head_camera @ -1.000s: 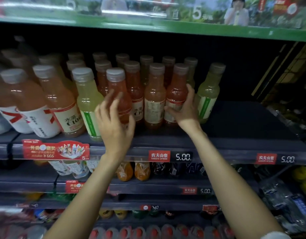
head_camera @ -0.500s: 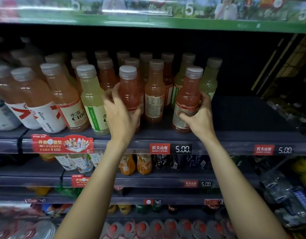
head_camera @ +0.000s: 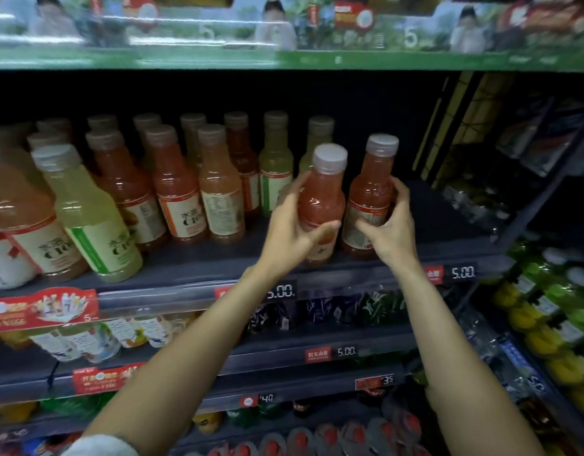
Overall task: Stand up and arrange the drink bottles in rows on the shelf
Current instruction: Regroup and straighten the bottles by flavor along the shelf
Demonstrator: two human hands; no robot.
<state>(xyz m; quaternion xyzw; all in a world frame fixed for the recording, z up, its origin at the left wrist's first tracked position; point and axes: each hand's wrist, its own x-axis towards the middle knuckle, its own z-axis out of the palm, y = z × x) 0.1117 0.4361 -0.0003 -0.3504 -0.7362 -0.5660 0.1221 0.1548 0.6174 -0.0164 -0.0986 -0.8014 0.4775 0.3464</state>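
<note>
Bottles, red drink, two, upright at the shelf front. Left hand wraps one red bottle, fingers behind, thumb across its label. Right hand wraps the second red bottle, just right of the first, nearly touching. Left of the left hand: standing rows of orange and green bottles. Below the wrists: price tag reading 5.00.
</note>
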